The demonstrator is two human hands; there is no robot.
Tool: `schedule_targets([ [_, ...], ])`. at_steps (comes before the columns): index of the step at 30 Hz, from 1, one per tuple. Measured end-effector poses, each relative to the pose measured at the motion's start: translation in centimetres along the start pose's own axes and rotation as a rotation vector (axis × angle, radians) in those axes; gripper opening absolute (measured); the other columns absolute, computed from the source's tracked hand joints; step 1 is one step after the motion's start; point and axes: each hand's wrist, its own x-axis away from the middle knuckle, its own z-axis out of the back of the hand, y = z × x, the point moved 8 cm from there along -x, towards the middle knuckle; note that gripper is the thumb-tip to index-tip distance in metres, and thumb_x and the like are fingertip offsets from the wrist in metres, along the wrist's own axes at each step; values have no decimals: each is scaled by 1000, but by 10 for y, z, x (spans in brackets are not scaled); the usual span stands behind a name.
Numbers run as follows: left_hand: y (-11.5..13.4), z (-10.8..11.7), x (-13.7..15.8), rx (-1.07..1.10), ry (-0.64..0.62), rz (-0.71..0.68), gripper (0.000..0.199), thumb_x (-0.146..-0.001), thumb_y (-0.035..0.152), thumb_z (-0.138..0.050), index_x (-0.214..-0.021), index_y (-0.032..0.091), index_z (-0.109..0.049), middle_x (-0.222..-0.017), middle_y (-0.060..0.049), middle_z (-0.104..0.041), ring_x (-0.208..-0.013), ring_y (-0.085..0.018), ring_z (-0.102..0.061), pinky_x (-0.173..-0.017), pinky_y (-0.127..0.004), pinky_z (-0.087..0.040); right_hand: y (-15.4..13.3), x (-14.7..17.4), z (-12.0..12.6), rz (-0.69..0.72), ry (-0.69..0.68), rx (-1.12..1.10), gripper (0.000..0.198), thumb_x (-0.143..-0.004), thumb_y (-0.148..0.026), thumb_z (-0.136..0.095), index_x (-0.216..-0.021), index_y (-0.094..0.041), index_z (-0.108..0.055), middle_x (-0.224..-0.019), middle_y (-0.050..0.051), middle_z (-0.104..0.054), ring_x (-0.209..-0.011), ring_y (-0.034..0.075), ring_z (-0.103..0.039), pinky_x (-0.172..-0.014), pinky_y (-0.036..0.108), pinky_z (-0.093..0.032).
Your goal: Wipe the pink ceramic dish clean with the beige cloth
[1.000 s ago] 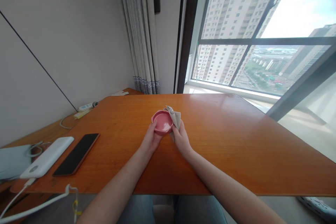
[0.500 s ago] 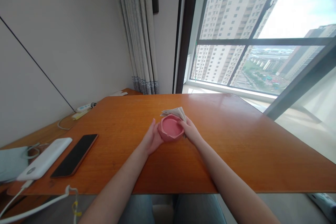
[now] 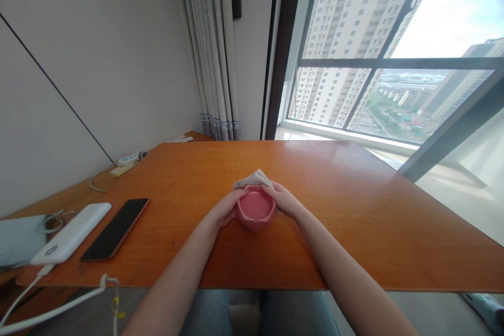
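A pink round dish with a notched, angular rim, which looks like an ashtray, is held between my two hands above the wooden table. My left hand grips its left side, thumb at the rim and fingers mostly hidden beneath. On the right, my right hand is closed around a folded whitish cloth or tissue and presses it to the dish's far right edge. The cloth sticks out behind the dish. The dish's hollow faces up toward me, with nothing visible in it.
To the left lie a black-screened phone and a white power bank with a cable plugged in. A power strip sits near the wall. The table's front edge runs just above my legs. A large window stands beyond.
The dish has come slightly nearer to me and tilted, showing more of its near side. My left hand has shifted from below to its upper left side. The cloth has moved left behind the rim.
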Motion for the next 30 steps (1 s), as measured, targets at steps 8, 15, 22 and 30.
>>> schedule_targets([
  [8, 13, 7, -5, 169, 109, -139, 36, -82, 32, -60, -112, 13, -65, -116, -12, -65, -102, -22, -62, -81, -29, -52, 7, -7, 8, 107, 215, -118, 45, -81, -56, -50, -97, -18, -66, -99, 4, -70, -96, 23, -61, -88, 34, -45],
  [15, 17, 22, -9, 333, 265, -202, 31, -83, 30, -58, -109, 14, -65, -113, -10, -66, -102, -21, -62, -85, -32, -53, 2, -1, -2, 221, 332, -102, 45, -82, -56, -48, -100, -17, -65, -102, 5, -69, -100, 23, -60, -92, 34, -43],
  [22, 23, 31, -7, 445, 294, -271, 37, -86, 34, -54, -119, 17, -59, -117, -9, -64, -106, -23, -61, -85, -37, -54, -2, 13, -26, 314, 360, -36, 37, -87, -46, -47, -110, -22, -63, -112, 5, -65, -105, 22, -58, -96, 37, -42],
  [30, 21, 22, -8, 428, 221, -295, 37, -86, 33, -53, -118, 17, -58, -120, -10, -62, -110, -23, -59, -88, -36, -52, -5, 19, -29, 335, 409, -16, 34, -88, -39, -46, -116, -22, -56, -118, 6, -60, -112, 22, -53, -101, 39, -37],
])
